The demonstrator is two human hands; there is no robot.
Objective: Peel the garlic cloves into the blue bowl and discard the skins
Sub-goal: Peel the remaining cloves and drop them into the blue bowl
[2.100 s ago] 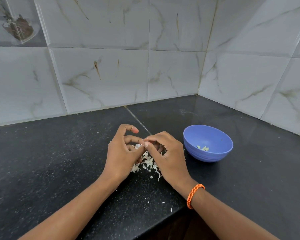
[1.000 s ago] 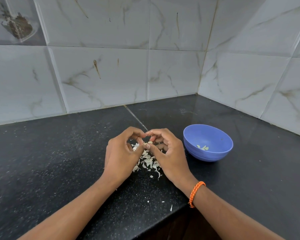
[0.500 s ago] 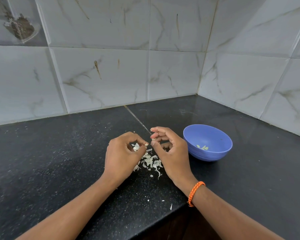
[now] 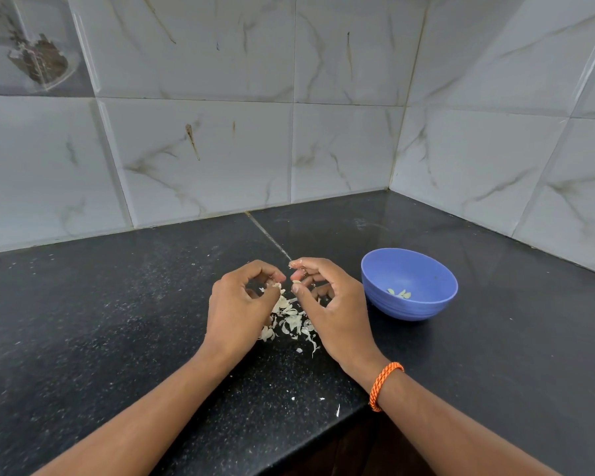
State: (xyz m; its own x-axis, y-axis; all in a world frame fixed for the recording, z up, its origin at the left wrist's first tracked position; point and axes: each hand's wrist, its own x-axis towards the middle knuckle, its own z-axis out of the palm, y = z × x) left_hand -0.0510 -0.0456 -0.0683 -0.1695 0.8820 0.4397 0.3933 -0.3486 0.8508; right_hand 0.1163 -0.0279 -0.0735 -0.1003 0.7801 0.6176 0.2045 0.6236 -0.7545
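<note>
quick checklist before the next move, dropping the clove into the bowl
1. Clove held in right hand fingers: ok, pinched, though mostly hidden.
2. Clove fully peeled: cannot tell, too small.
3. Left hand clear of the clove: ok, it pinches a bit of skin apart from it.
4. Blue bowl upright, right of the hands: ok.
5. Bowl holds only cloves: ok, a few pale pieces, no skins seen.
6. Skins discarded: not ok, piled on the counter.

Both hands' fingers (image 4: 303,269) curled, fingertips nearly meeting.
</note>
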